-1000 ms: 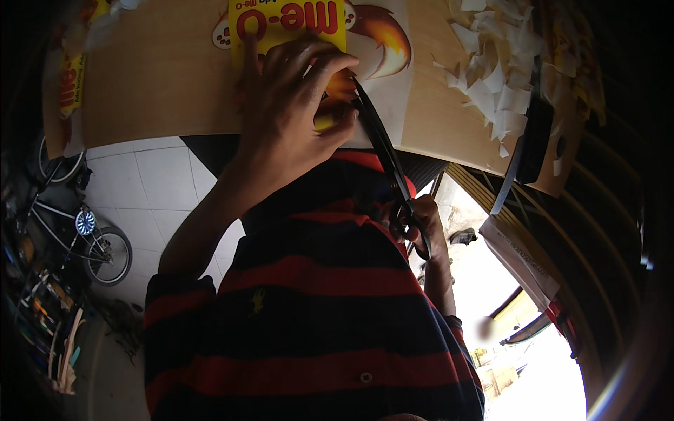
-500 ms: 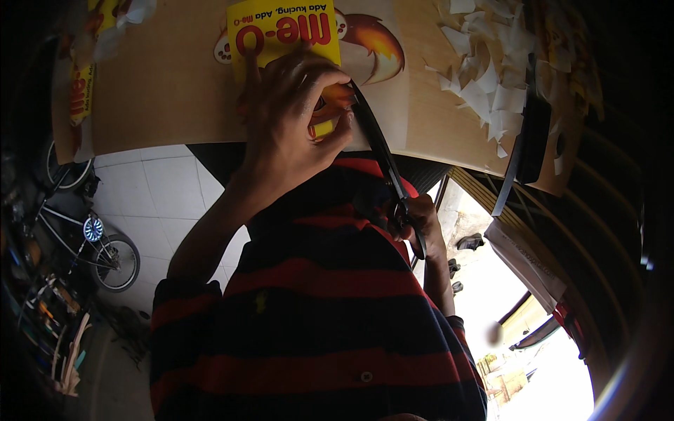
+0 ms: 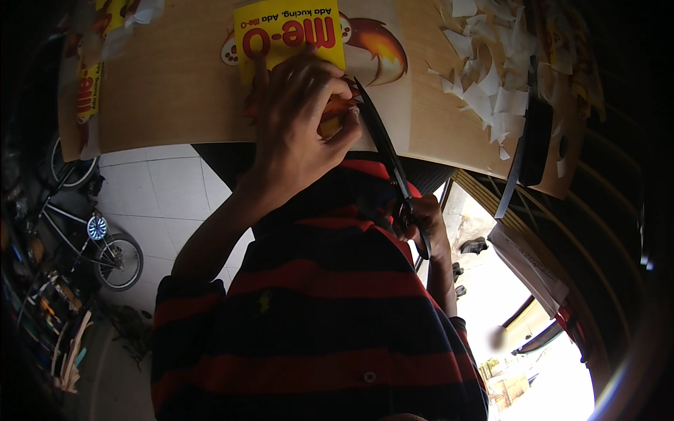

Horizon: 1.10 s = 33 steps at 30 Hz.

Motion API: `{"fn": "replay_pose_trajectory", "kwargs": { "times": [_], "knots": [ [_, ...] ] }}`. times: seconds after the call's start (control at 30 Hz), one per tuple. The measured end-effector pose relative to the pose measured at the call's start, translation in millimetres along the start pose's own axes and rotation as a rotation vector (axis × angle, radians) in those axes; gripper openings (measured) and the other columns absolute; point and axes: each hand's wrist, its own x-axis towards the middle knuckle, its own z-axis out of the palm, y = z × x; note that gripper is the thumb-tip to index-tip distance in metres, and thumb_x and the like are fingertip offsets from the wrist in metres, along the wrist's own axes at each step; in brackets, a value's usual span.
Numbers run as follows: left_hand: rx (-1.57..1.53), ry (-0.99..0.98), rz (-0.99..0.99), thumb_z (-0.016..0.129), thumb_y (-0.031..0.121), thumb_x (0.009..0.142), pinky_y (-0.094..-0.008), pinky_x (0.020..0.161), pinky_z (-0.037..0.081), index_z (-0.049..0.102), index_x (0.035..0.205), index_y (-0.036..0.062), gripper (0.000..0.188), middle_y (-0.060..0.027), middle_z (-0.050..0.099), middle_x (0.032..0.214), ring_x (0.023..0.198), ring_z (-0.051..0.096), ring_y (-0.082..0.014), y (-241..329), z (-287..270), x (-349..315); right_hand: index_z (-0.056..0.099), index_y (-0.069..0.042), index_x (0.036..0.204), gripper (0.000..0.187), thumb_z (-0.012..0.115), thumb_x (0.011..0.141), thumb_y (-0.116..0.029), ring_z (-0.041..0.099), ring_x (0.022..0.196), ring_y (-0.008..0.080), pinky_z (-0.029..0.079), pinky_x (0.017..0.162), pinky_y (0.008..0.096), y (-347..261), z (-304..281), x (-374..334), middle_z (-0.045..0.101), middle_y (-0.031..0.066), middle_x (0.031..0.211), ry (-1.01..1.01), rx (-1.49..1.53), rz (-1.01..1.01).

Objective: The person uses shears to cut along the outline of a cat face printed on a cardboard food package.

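A printed picture sheet with a bright yellow panel (image 3: 288,28) lies at the table's near part, with an orange-brown striped tail (image 3: 379,52) printed at its right. My left hand (image 3: 302,116) rests over it, fingers curled and thumb bent toward the forefinger, gripping the sheet's near part; the hand hides much of the print. In my right hand (image 3: 425,217), low beside my shirt, are long black scissors (image 3: 386,151). Their blades point up and left, the tips right beside my left forefinger and thumb at the sheet's edge. How far the blades are apart is hard to make out.
Many white paper offcuts (image 3: 484,84) are heaped on the wooden table (image 3: 168,84) at the right, by a long black object (image 3: 537,140) at its edge. More yellow printed pieces (image 3: 88,91) lie at the left. A bicycle (image 3: 98,231) stands on the tiled floor.
The whole view has shifted slightly, so things appear a little farther right. Both hands keep nearly the same pose, with the scissors still beside the left fingers.
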Motion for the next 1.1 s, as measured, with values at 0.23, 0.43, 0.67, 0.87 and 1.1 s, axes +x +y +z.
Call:
{"fn": "replay_pose_trajectory", "kwargs": {
  "times": [0.23, 0.43, 0.67, 0.87, 1.1],
  "knots": [
    [-0.007, 0.061, 0.001, 0.075, 0.009, 0.069, -0.0588, 0.110, 0.027, 0.060, 0.080, 0.0103, 0.018, -0.0033, 0.064, 0.098, 0.117, 0.058, -0.0330, 1, 6, -8, 0.067, 0.003, 0.090, 0.067, 0.074, 0.077, -0.062, 0.056, 0.056, 0.0111, 0.043, 0.051, 0.0266, -4, 14, 4, 0.060, 0.0048, 0.068, -0.031, -0.097, -0.028],
    [-0.033, 0.046, -0.096, 0.075, 0.009, 0.069, -0.0557, 0.106, 0.031, 0.061, 0.085, 0.0107, 0.021, -0.0028, 0.062, 0.101, 0.113, 0.057, -0.0312, 16, 7, -10, 0.066, 0.003, 0.088, 0.071, 0.070, 0.077, -0.067, 0.055, 0.054, 0.0108, 0.041, 0.050, 0.0267, 3, 17, 4, 0.059, 0.0040, 0.064, 0.013, -0.076, -0.038],
    [-0.025, 0.042, -0.128, 0.074, 0.011, 0.069, -0.0492, 0.094, 0.040, 0.060, 0.088, 0.0099, 0.024, -0.0047, 0.060, 0.099, 0.103, 0.056, -0.0298, 18, 10, -7, 0.066, 0.002, 0.088, 0.074, 0.059, 0.083, -0.072, 0.053, 0.048, 0.0096, 0.038, 0.046, 0.0248, 5, 27, 7, 0.056, 0.0022, 0.057, 0.023, 0.090, -0.091],
    [0.126, -0.011, -0.080, 0.074, 0.013, 0.071, -0.0443, 0.088, 0.042, 0.060, 0.089, 0.0109, 0.023, -0.0065, 0.058, 0.102, 0.102, 0.052, -0.0302, 21, 5, -3, 0.065, 0.003, 0.095, 0.075, 0.056, 0.085, -0.070, 0.052, 0.044, 0.0087, 0.038, 0.042, 0.0228, 4, 23, 0, 0.054, 0.0014, 0.054, -0.032, 0.190, -0.041],
    [0.219, -0.030, -0.111, 0.075, 0.017, 0.069, -0.0486, 0.092, 0.039, 0.057, 0.092, 0.0138, 0.030, -0.0059, 0.055, 0.101, 0.110, 0.047, -0.0336, 16, 11, -3, 0.065, 0.004, 0.096, 0.072, 0.059, 0.086, -0.067, 0.052, 0.044, 0.0087, 0.038, 0.042, 0.0229, 4, 20, 3, 0.055, 0.0017, 0.054, -0.057, 0.220, -0.061]
  ]
}}
